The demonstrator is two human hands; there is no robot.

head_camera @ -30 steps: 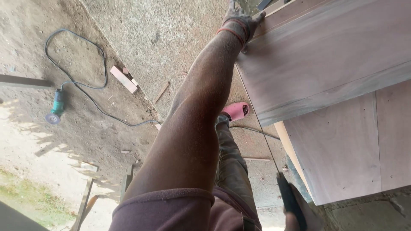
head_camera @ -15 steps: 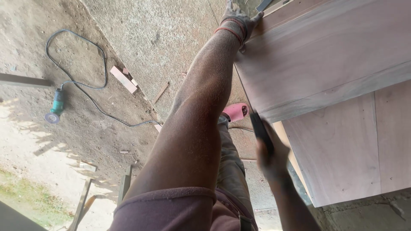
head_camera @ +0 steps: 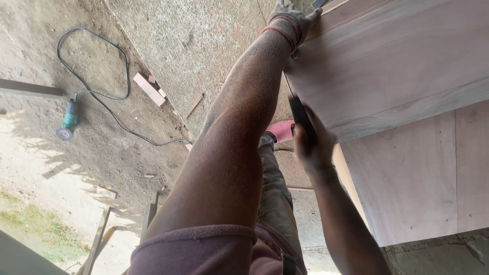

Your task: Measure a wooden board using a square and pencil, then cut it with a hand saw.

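From the head camera, the gloved left hand [head_camera: 291, 19] presses flat on the plywood cabinet's [head_camera: 392, 66] top corner while the right hand [head_camera: 311, 142], fist closed around a dark tool [head_camera: 300, 118], works its lower edge, where a slip could gouge the veneer.

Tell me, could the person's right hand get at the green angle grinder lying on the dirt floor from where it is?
Probably not: the right hand holds a dark tool against the plywood cabinet, while the green angle grinder lies far off, beyond the left arm.
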